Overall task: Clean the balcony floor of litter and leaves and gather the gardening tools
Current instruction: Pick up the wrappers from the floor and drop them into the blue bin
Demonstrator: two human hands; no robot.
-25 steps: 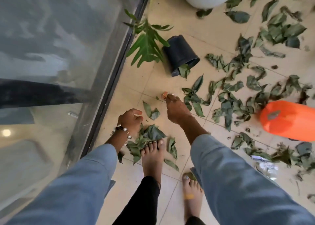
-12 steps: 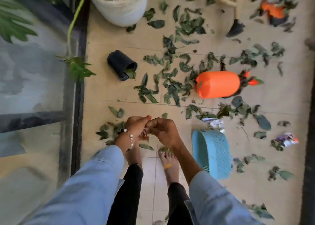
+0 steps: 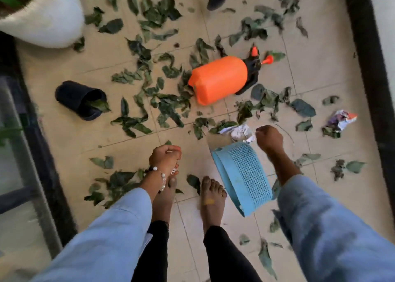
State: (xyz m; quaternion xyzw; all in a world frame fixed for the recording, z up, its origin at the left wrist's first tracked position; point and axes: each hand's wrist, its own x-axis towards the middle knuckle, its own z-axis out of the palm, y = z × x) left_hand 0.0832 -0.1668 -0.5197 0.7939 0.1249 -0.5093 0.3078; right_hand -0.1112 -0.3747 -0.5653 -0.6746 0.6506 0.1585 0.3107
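Down on the tiled floor (image 3: 320, 72), green leaves (image 3: 162, 106) lie all over. The right hand (image 3: 269, 138) is curled shut like a loose fist, and I cannot tell if it holds anything. A crumpled white paper (image 3: 239, 131) lies just beside this hand, at its 9 o'clock. The blue basket (image 3: 243, 177) lies tipped on its side at the hand's 7 o'clock, very near the wrist. The orange spray bottle (image 3: 220, 78) lies on its side at 11 o'clock from the right hand, well apart from it. A colorful wrapper (image 3: 341, 120) sits at the hand's 2 o'clock.

The left hand (image 3: 165, 156) is also curled shut, above the left foot (image 3: 164, 194); something small may be inside, but it is too blurry to tell. A black pot (image 3: 80, 99) lies on its side at 10 o'clock from the left hand, with a leaf in its mouth. A big white planter (image 3: 49, 23) stands far off at 11 o'clock.
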